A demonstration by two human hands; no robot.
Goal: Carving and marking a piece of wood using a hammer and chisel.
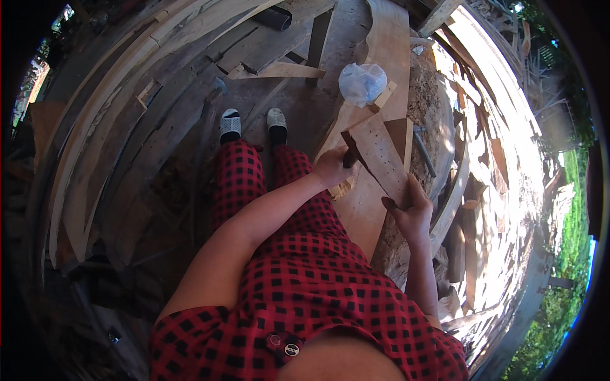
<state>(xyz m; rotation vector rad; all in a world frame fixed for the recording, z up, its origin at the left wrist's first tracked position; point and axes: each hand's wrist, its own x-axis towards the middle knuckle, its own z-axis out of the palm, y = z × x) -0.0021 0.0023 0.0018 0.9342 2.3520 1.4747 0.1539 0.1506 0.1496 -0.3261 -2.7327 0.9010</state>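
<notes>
Between my hands is a short wooden board [376, 147], tilted, with several small dark holes or spots across its face and a dark, rough left edge. My left hand [333, 167] is closed at the board's left edge, its shaded thumb side against the wood; part of that grip is hidden. At the board's near right end, my right hand [413, 211] grips it between thumb and fingers. Beneath the held board lies a long wooden plank [363, 219]. A crumpled clear plastic bag [362, 84] rests on the plank's far part, beside a small wood block [384, 96].
Another wood piece [399, 136] stands just behind the held board. A dark metal rod [424, 153] lies to its right. Long curved boards [136, 57] are stacked on the left. Sunlit scrap wood [486, 216] is piled at right. My slippered feet [230, 122] are on the floor.
</notes>
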